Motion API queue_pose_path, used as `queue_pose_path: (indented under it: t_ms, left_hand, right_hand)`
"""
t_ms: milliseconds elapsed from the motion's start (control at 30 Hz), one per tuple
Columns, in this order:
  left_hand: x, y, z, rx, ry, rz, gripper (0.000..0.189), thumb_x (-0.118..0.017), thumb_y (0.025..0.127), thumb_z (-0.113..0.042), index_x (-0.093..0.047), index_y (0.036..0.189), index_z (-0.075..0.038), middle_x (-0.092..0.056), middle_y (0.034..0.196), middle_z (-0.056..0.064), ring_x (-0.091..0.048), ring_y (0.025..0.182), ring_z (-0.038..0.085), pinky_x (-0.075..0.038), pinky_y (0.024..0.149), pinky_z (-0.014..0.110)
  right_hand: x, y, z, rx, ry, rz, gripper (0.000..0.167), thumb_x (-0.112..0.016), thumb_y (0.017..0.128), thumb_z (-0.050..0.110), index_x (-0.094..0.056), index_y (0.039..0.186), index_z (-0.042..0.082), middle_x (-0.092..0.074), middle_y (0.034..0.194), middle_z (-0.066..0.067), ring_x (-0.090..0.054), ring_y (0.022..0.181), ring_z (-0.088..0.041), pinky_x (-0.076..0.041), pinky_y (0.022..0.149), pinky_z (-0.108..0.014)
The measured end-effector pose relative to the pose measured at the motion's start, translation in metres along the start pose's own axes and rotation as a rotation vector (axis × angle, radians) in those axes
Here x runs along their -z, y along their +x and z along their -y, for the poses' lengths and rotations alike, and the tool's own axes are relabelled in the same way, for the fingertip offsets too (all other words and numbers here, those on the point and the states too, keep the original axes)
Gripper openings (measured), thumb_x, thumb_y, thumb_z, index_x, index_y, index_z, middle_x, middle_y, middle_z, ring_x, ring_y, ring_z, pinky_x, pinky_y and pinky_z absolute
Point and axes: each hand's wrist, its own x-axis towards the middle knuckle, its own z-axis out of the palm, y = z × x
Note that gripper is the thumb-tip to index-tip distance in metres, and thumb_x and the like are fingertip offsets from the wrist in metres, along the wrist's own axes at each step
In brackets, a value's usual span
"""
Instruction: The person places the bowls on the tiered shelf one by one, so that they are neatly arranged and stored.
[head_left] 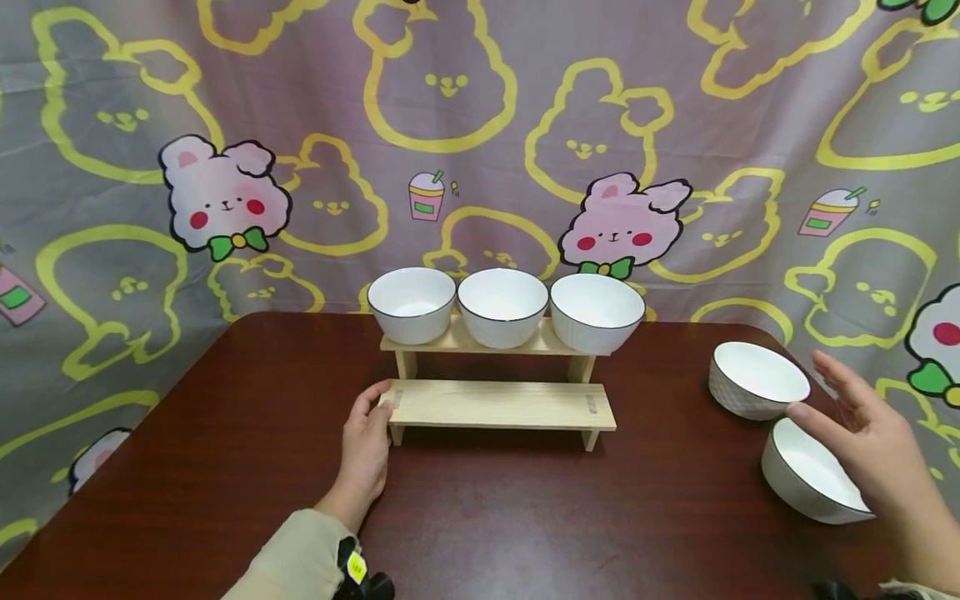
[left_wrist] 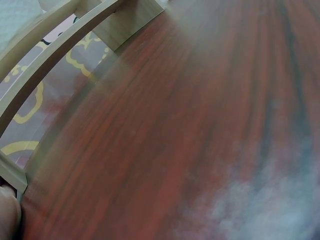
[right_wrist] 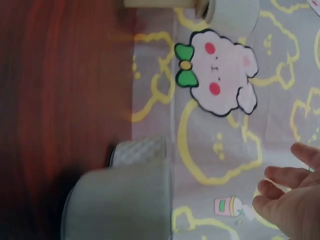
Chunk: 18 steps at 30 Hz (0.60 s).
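A two-step wooden rack (head_left: 498,406) stands on the table. My left hand (head_left: 365,446) holds the left end of its lower step. Three white bowls with dark rims, a left bowl (head_left: 412,307), a middle bowl (head_left: 502,308) and a right bowl (head_left: 597,312), sit side by side on the upper step. On the right, my right hand (head_left: 877,450) hovers over two more white bowls, its fingers apart and holding nothing. The farther bowl (head_left: 753,379) has a textured outside; the nearer bowl (head_left: 810,479) is partly hidden by the hand.
The dark brown wooden table (head_left: 487,525) extends in front of the rack and to both sides. Behind it hangs a grey-pink curtain (head_left: 480,217) printed with cartoon rabbits and drink cups.
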Motion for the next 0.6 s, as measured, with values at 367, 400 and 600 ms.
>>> queue_pose_path:
  t_ms: [367, 400, 600]
  left_hand:
    - [-0.001, -0.001, 0.0, 0.01, -0.016, 0.013, 0.037, -0.035, 0.098, -0.013, -0.042, 0.134, -0.01, -0.04, 0.139, 0.013, -0.039, 0.122, 0.023, -0.036, 0.089, 0.027]
    - [-0.001, -0.001, 0.0, 0.009, -0.016, 0.014, 0.037, -0.035, 0.098, -0.013, -0.042, 0.134, -0.01, -0.04, 0.138, 0.013, -0.039, 0.122, 0.023, -0.037, 0.088, 0.025]
    - [-0.001, -0.001, 0.0, 0.005, -0.016, 0.016, 0.037, -0.035, 0.098, -0.013, -0.042, 0.134, -0.01, -0.04, 0.138, 0.012, -0.04, 0.121, 0.022, -0.038, 0.084, 0.02]
  right_hand:
    - [0.014, -0.004, -0.003, -0.237, -0.259, 0.088, 0.084, -0.05, 0.089, 0.046, -0.005, 0.148, 0.007, -0.003, 0.146, -0.034, -0.01, 0.127, -0.058, -0.017, 0.091, -0.07]
    - [0.015, -0.004, -0.007, -0.238, -0.296, 0.092, 0.085, -0.049, 0.089, 0.047, -0.005, 0.148, 0.005, -0.005, 0.144, -0.037, -0.012, 0.126, -0.06, -0.018, 0.09, -0.07]
    - [0.012, -0.003, -0.03, -0.2, -0.433, 0.099, 0.089, -0.049, 0.088, 0.049, -0.01, 0.142, -0.01, -0.013, 0.139, -0.042, -0.015, 0.122, -0.062, -0.018, 0.089, -0.07]
